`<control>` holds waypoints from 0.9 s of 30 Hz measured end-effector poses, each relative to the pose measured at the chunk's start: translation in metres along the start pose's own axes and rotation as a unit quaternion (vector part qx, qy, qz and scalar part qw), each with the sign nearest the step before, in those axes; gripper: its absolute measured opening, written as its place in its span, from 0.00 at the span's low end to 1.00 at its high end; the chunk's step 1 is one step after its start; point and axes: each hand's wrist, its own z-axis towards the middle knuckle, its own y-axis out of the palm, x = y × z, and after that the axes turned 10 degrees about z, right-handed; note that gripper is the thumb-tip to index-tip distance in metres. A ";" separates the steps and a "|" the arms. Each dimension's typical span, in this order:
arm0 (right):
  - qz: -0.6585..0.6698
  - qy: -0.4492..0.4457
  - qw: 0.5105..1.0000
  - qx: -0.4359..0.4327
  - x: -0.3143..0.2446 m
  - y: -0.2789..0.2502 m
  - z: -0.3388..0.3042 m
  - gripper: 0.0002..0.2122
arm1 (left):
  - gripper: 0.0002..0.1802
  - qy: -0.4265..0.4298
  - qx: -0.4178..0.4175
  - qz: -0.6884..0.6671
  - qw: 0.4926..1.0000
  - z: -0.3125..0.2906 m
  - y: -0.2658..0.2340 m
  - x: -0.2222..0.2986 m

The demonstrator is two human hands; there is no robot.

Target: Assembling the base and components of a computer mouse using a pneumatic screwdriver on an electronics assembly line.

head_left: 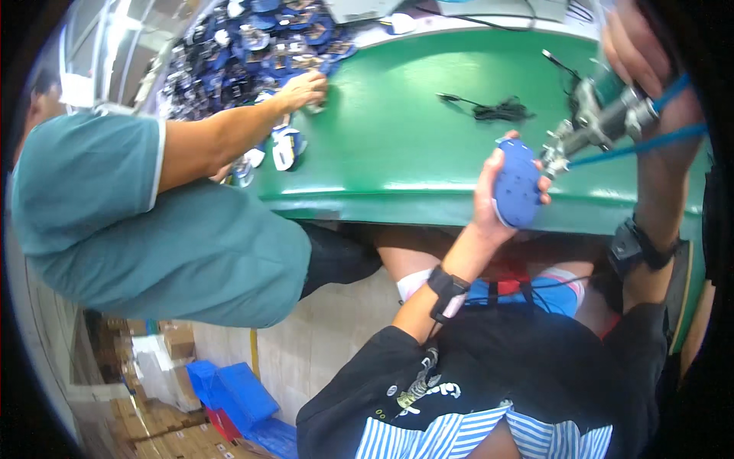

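Blue plastic, an oval shell [518,183], sits gripped in the left hand [495,200] right of centre in the frame, held up over the near edge of the bench, while the right hand [641,57] at upper right is closed around a metal driver [600,118] whose tip meets the shell's right edge. The risk, by the look of it: the shell is held in mid-air with nothing beneath it, so a push from the tip could skid off and strike the fingers wrapped round it, or knock the shell loose; the blue hoses [650,138] could also tug the tool aside. The bench [397,145] is green, with a black cable [497,111] lying at centre top and a heap of blue parts [252,46] at upper left, where a co-worker's hand [302,90] rests. Cartons and blue crates [233,390] stand on the floor at lower left.
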 end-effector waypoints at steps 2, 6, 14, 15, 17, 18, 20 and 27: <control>0.024 0.012 1.000 0.001 0.019 0.010 -0.001 0.12 | 0.26 0.050 0.034 0.050 0.997 -0.013 -0.006 0.023; -0.003 0.017 1.000 0.009 0.026 0.033 -0.007 0.12 | 0.34 0.044 -0.003 0.056 0.997 -0.015 -0.021 0.028; 0.042 0.084 0.996 0.010 0.040 0.040 -0.025 0.09 | 0.29 0.038 -0.024 0.039 0.998 -0.016 -0.029 0.026; 0.047 0.087 0.995 0.010 0.045 0.039 -0.027 0.09 | 0.29 0.042 -0.022 0.045 0.998 -0.018 -0.029 0.028; 0.030 0.085 0.996 0.019 0.035 0.033 -0.031 0.09 | 0.28 0.031 -0.028 0.050 0.998 -0.011 -0.020 0.018; 0.034 0.088 0.995 0.020 0.038 0.034 -0.032 0.09 | 0.28 0.040 0.009 0.046 0.998 -0.012 -0.019 0.020; 0.044 0.089 0.995 0.022 0.047 0.033 -0.035 0.09 | 0.29 0.053 0.051 0.042 0.996 -0.016 -0.024 0.024; 0.036 0.097 0.994 0.032 0.050 0.032 -0.043 0.09 | 0.28 0.033 -0.007 0.055 0.998 -0.011 -0.034 0.020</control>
